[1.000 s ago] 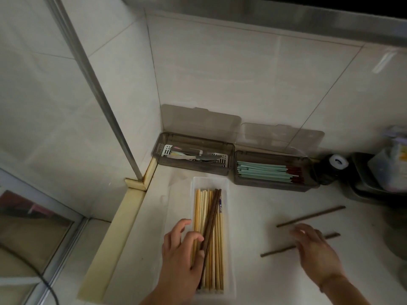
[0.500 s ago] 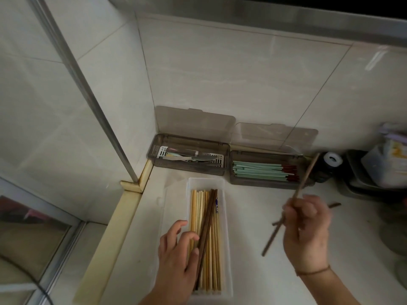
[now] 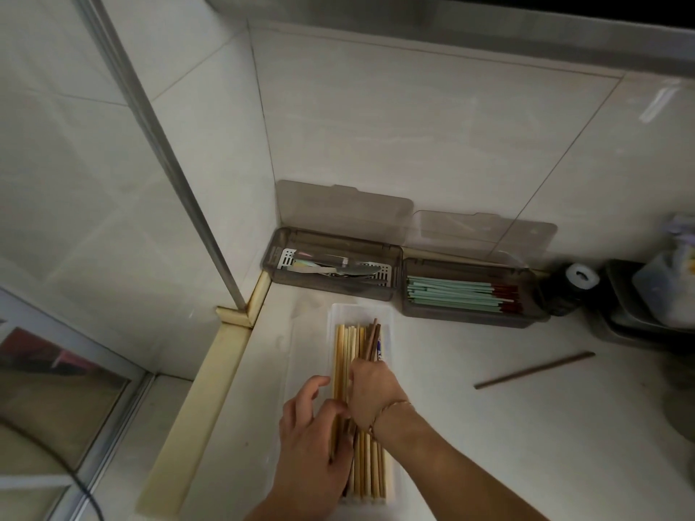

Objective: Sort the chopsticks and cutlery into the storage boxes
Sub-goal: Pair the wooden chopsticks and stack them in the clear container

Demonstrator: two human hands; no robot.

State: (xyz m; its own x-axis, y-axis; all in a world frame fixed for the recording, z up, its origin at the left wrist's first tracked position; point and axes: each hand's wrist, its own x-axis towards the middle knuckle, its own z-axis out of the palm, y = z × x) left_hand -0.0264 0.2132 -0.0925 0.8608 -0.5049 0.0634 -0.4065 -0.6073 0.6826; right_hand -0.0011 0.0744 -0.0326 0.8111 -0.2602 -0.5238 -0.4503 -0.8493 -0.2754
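Now, hands: right hand [image 3: 370, 392] grips dark chopsticks [image 3: 372, 342] over clear box [image 3: 340, 314]; left hand [image 3: 312, 438] spread, resting on pale chopsticks [image 3: 344, 355].
Room: bare counter [image 3: 507, 438] at 3 o'clock.
Obstacle: loose chopstick [image 3: 534, 369] at 2 o'clock.

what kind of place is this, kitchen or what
Most likely a home kitchen counter corner: tiled walls meet a pale countertop, with lidded storage boxes of cutlery and green chopsticks against the wall.

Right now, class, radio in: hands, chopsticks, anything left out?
Right hand setting dark chopsticks into clear box. Left hand steadying pale chopsticks there. One dark chopstick loose on counter. Nothing in the way.
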